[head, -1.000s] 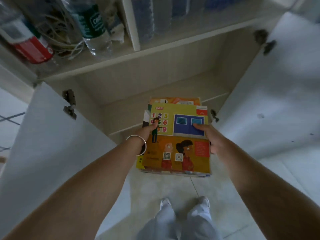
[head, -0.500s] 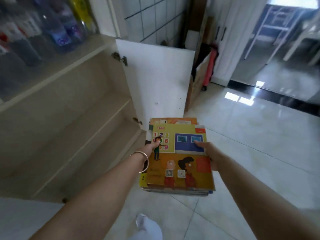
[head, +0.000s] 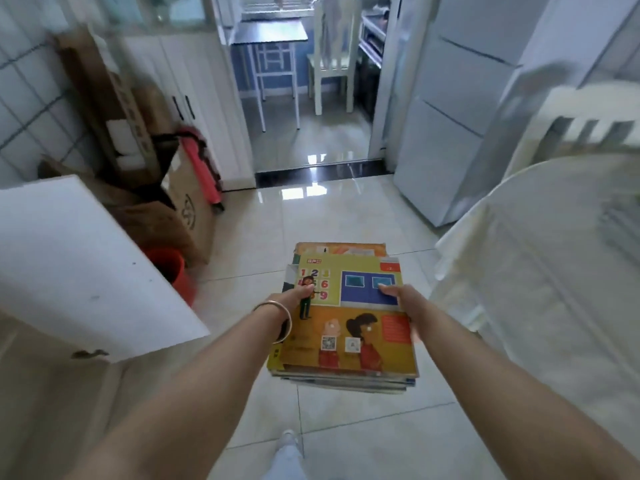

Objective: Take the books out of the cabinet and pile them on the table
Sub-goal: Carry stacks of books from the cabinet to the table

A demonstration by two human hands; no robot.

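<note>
A stack of thin picture books (head: 349,327), topped by a yellow and orange cover, is held flat in front of me above the tiled floor. My left hand (head: 300,295) grips its left edge, thumb on the cover, a bangle on the wrist. My right hand (head: 403,301) grips the right edge, thumb on the blue panel. The table (head: 540,271), draped in a pale cloth, stands at the right, apart from the books. The cabinet's open white door (head: 79,271) juts in from the left; the cabinet's shelves are out of view.
Cardboard boxes (head: 166,209) and a red bucket (head: 173,271) sit on the floor at the left. A white fridge (head: 450,116) stands behind the table, with a white chair back (head: 588,129) beside it. Ahead, a doorway opens onto a room with a small table and chair.
My view has swung right, away from the cabinet shelves toward the room and the table. Both hands kept the same hold on the book stack, carried along with the turn.
</note>
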